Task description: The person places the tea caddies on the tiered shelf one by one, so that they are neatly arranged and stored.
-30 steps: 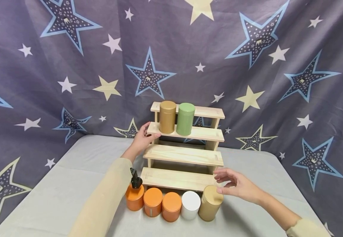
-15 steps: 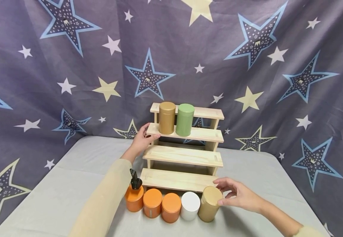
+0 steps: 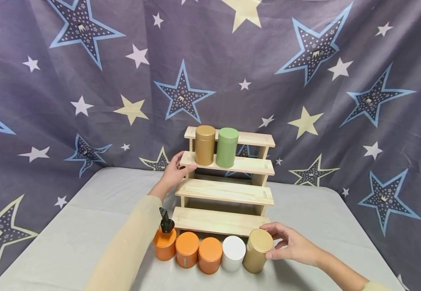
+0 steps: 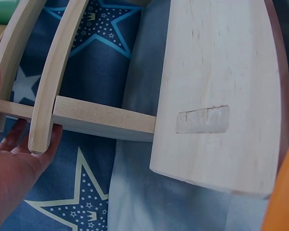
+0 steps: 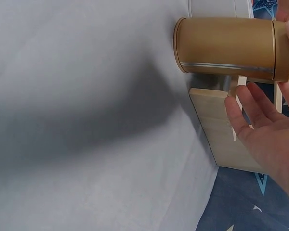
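Note:
My left hand (image 3: pixel 174 173) grips the left end of the second-highest step of a wooden tiered display stand (image 3: pixel 219 220); the left wrist view shows fingertips (image 4: pixel 54 139) beneath the wood. A bronze tin (image 3: pixel 204 147) and a green tin (image 3: pixel 227 149) stand side by side on that step. In front of the stand, a tall gold tin (image 3: pixel 257 252) stands upright at the right end of a row. My right hand (image 3: pixel 292 244) holds it near the lid, thumb on the near side and index finger on the far side. The other fingers stay off the gold tin (image 5: pixel 224 48).
Left of the gold tin stand a white tin (image 3: pixel 233 252) and three orange tins (image 3: pixel 210 254), lined up close together. A black clamp-like piece (image 3: pixel 166 221) overlaps the leftmost orange tin. Behind the stand hangs a star-printed curtain (image 3: pixel 123 137); a pale grey cloth (image 3: pixel 75 242) covers the table.
My right hand has moved down and slightly left onto the gold tin, its thumb and index finger closing in around the lid. The left hand keeps its place on the stand.

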Motion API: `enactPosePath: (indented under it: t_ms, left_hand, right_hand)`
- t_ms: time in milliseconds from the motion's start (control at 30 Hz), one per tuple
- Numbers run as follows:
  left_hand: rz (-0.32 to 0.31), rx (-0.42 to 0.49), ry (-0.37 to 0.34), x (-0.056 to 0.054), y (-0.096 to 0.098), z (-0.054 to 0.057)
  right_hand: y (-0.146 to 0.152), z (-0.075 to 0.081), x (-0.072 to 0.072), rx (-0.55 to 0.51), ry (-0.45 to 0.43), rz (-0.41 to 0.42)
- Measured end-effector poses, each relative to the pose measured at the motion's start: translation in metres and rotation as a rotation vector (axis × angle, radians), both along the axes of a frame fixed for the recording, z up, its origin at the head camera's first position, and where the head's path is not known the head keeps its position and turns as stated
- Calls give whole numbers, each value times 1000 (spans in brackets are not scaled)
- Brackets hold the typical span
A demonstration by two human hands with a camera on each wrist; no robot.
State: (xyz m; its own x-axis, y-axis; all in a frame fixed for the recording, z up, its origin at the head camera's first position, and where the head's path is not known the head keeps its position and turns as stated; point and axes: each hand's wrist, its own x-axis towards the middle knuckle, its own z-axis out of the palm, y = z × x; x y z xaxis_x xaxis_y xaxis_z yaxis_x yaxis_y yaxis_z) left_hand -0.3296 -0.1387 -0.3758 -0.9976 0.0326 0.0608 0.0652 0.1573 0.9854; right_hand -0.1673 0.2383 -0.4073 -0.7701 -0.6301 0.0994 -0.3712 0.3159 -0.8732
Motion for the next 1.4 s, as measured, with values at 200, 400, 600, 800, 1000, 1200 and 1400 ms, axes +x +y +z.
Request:
enactPosePath:
  t_ms: [200, 400, 600, 800, 1000, 1200, 1400]
  left_hand:
    - [-1, -1, -5, 0, 1, 2]
    - [4, -11, 1, 1, 2, 4]
    - [6, -19, 2, 3, 2, 7]
    - [9, -24, -5, 1, 1, 4]
    - [7, -21, -9, 1, 1, 3]
    - [1, -16, -4, 1, 0, 2]
    - [1, -17, -5, 1, -1, 1]
  right_hand:
    - [-3, -2, 0, -14, -7, 2]
    - [-8, -4, 2, -29, -14, 17]
    - [-11, -8, 2, -25, -10, -6]
    - [-14, -12, 2, -8, -1, -29]
    - [-16, -14, 4, -13, -9, -51]
    - [-17, -17, 4, -32, 2, -66]
    - [-18, -20, 5, -49, 0, -79]
